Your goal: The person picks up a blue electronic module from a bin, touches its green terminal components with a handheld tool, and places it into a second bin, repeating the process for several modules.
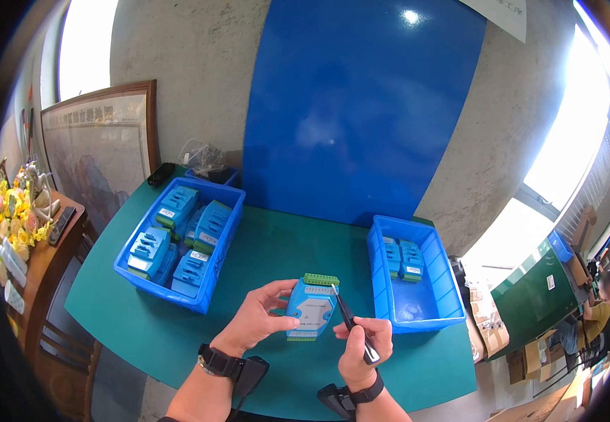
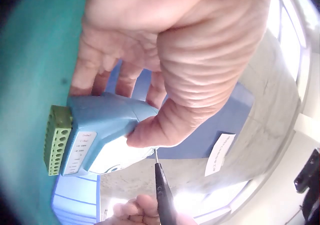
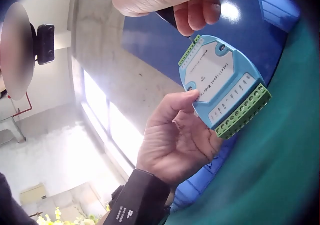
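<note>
My left hand (image 1: 257, 318) holds a light-blue plastic module (image 1: 311, 314), thumb on its white label face and the other fingers behind it. Green screw-terminal blocks run along both ends of the module; the upper block (image 1: 321, 279) faces away from me. In my right hand (image 1: 356, 360) is a slim black screwdriver (image 1: 348, 316), gripped like a pen. Its thin metal tip reaches the right end of the upper block in the head view. In the right wrist view the label (image 3: 212, 71) shows printed text, and my right fingers partly hide the screwdriver.
To the left, a blue bin (image 1: 210, 295) holds several similar modules. The blue bin (image 1: 424, 325) at right has a few modules at its far-left side. Both stand on a green table (image 1: 270, 380) against a wall with a blue panel (image 1: 354, 105). Another person (image 1: 604, 306) is at far right.
</note>
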A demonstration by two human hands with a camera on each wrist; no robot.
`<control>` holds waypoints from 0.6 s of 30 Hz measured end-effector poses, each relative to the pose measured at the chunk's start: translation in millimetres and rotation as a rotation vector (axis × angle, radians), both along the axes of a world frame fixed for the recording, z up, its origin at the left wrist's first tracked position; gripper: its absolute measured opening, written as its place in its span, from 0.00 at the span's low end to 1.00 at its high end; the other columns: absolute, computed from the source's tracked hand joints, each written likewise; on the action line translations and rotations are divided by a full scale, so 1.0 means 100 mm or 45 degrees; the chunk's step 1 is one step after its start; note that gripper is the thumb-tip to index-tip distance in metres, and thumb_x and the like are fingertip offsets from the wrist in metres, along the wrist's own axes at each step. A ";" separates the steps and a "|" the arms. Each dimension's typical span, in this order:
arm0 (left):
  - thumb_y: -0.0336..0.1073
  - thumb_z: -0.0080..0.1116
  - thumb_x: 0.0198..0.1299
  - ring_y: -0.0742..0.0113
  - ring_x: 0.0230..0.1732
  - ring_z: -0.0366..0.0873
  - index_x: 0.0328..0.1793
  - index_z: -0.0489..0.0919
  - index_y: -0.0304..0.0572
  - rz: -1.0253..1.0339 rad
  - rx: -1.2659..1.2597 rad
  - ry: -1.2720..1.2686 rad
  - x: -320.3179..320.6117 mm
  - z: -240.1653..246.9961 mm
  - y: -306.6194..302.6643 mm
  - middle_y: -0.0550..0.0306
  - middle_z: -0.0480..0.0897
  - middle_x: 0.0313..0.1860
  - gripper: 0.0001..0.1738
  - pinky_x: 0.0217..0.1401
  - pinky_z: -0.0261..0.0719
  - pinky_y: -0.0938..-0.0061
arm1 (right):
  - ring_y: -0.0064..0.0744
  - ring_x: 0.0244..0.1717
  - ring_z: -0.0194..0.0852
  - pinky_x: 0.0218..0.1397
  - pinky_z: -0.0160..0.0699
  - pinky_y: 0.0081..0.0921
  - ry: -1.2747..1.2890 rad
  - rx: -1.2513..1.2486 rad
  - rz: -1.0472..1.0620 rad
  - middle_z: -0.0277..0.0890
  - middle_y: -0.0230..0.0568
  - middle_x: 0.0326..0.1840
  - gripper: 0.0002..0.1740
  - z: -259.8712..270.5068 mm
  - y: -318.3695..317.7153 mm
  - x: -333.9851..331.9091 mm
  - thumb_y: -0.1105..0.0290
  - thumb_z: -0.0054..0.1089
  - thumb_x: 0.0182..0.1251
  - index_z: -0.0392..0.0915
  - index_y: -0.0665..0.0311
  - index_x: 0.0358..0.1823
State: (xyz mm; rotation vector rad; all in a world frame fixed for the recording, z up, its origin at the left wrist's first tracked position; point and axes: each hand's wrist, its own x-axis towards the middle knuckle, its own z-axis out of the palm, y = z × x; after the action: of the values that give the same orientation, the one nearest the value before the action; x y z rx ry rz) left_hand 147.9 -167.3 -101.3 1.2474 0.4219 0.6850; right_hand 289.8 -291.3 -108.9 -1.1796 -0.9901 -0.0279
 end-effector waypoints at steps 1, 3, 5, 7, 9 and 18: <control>0.24 0.69 0.42 0.65 0.51 0.76 0.67 0.72 0.42 0.003 0.018 -0.007 0.00 -0.03 0.01 0.54 0.78 0.57 0.40 0.53 0.80 0.68 | 0.27 0.21 0.78 0.27 0.79 0.21 0.009 0.028 -0.005 0.79 0.45 0.23 0.06 -0.01 -0.01 0.00 0.74 0.48 0.64 0.68 0.70 0.39; 0.24 0.69 0.42 0.65 0.51 0.76 0.67 0.72 0.42 0.010 0.020 -0.016 0.00 -0.04 0.01 0.54 0.78 0.56 0.39 0.54 0.79 0.68 | 0.27 0.21 0.78 0.26 0.78 0.21 0.023 0.028 -0.012 0.79 0.45 0.23 0.06 -0.01 0.00 0.00 0.74 0.49 0.64 0.68 0.70 0.39; 0.23 0.70 0.41 0.65 0.51 0.75 0.66 0.72 0.41 0.018 -0.014 -0.020 0.01 -0.02 0.01 0.55 0.79 0.54 0.40 0.58 0.76 0.68 | 0.27 0.20 0.77 0.26 0.78 0.20 0.036 -0.028 -0.018 0.79 0.45 0.23 0.06 0.03 0.00 0.00 0.74 0.49 0.64 0.68 0.70 0.39; 0.23 0.70 0.41 0.66 0.51 0.75 0.66 0.73 0.41 0.016 -0.020 -0.027 0.00 -0.01 0.01 0.55 0.79 0.55 0.40 0.58 0.76 0.68 | 0.27 0.20 0.77 0.26 0.78 0.20 0.029 -0.016 -0.027 0.79 0.45 0.23 0.06 0.01 0.00 0.00 0.74 0.49 0.64 0.68 0.70 0.39; 0.22 0.70 0.41 0.66 0.51 0.75 0.66 0.73 0.41 0.015 -0.021 -0.037 0.00 -0.02 0.01 0.55 0.79 0.55 0.40 0.58 0.76 0.68 | 0.27 0.20 0.77 0.26 0.77 0.20 0.031 -0.011 -0.033 0.79 0.44 0.23 0.06 0.01 0.00 0.00 0.74 0.50 0.65 0.69 0.70 0.39; 0.21 0.69 0.41 0.66 0.50 0.76 0.66 0.73 0.41 0.000 0.014 -0.086 0.01 -0.07 0.03 0.55 0.79 0.56 0.39 0.58 0.77 0.67 | 0.27 0.22 0.81 0.25 0.80 0.20 0.079 0.051 -0.012 0.79 0.44 0.23 0.04 -0.01 0.01 0.02 0.79 0.53 0.61 0.70 0.72 0.37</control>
State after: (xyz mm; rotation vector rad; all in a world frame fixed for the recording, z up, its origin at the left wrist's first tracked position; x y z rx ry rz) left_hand 149.0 -163.9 -108.3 1.2309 0.3632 0.7282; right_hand 291.7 -290.6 -110.0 -1.1419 -0.9255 -0.0182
